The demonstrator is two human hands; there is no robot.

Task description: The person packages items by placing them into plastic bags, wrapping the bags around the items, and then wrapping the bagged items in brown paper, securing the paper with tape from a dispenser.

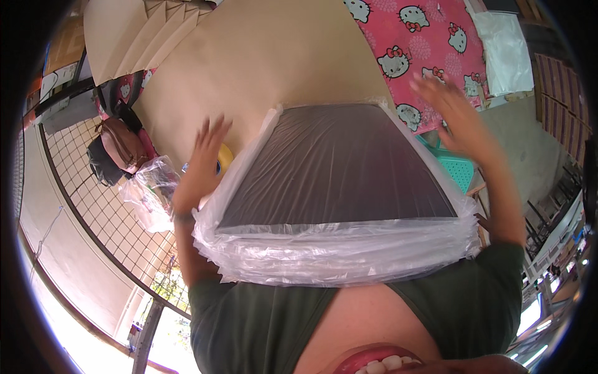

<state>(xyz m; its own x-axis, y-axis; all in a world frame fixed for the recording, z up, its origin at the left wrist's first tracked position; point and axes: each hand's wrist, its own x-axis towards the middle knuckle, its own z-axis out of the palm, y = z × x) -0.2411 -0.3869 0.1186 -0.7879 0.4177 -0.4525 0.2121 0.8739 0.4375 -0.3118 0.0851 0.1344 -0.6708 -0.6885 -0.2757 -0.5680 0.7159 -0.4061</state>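
A plastic-wrapped stack (336, 168) is held up close before the chest, between both hands. The left hand (208, 156) is seen open, blurred, apparently empty, off the stack's left side, by a yellow roll (227, 154). The right hand (453, 115), also open and empty, is raised off its far right side. Which hand is nearer, and how the stack's long axis runs, cannot be told.

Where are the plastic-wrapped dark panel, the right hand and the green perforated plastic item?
Plastic-wrapped dark panel (339, 171): head view, middle of its dark face.
Right hand (459, 117): head view, back of the hand.
Green perforated plastic item (457, 169): head view, its perforated surface.
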